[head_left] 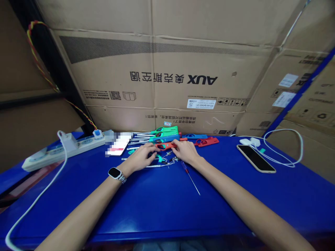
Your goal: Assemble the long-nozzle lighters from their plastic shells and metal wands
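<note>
Both of my hands rest on a blue table [162,202] and meet over a red long-nosed lighter [166,146]. My left hand [141,157], with a smartwatch on its wrist, curls its fingers round the red lighter's handle end. My right hand [185,150] pinches the lighter's other end with fingers closed. Small loose parts and thin wires [163,161] lie just under the hands. Behind them sits a stack of green, blue and red lighters [167,134]. A thin screwdriver [190,177] lies on the table below my right wrist.
A white power strip [62,148] with plugs and a white cable lies at the left. A smartphone [255,158] with a white charger and cable lies at the right. Another phone [117,143] sits near the lighters. Large cardboard boxes [167,80] wall off the back.
</note>
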Demonstrator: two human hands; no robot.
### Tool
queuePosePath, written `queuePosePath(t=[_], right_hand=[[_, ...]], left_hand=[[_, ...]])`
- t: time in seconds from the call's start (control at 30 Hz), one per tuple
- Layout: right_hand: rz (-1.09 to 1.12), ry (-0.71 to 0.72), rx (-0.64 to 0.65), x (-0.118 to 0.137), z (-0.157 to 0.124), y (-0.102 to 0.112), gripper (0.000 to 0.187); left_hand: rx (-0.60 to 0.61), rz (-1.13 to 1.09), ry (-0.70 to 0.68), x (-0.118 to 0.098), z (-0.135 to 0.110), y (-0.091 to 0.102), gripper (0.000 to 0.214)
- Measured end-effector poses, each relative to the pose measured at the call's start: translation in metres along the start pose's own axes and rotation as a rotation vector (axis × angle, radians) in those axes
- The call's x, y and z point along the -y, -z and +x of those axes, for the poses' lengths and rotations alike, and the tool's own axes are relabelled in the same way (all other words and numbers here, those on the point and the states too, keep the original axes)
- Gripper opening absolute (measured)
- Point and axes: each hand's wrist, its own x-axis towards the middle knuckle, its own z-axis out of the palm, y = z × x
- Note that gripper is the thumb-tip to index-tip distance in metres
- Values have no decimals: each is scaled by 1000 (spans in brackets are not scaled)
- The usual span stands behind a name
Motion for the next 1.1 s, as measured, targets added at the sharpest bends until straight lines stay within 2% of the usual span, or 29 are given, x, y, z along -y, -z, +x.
queuePosePath(t=[0.1,0.27,0.43,0.6,0.8,0.97,1.1], right_hand=[[16,5,1,1,-3,1,22],[49,40,2,-1,-9,3,20],[74,126,23,-7,-17,5,23],[127,132,54,-8,-20,10,25],[45,176,101,5,-8,15,35],[-82,284,140,22,5,18,38],[-121,284,156,32,9,18,37]], left_hand=[[-35,45,-19,-4,4,0,29],[4,116,-36,-3,12,-7,26],[-2,73,-30,4,13,-10,27],[-7,18,-26,13,13,-13,30],[-78,-20,-64,21,11,-21,35],[-86,-42,-76,22,13,-20,39],[-82,-47,-75,22,15,-21,41]])
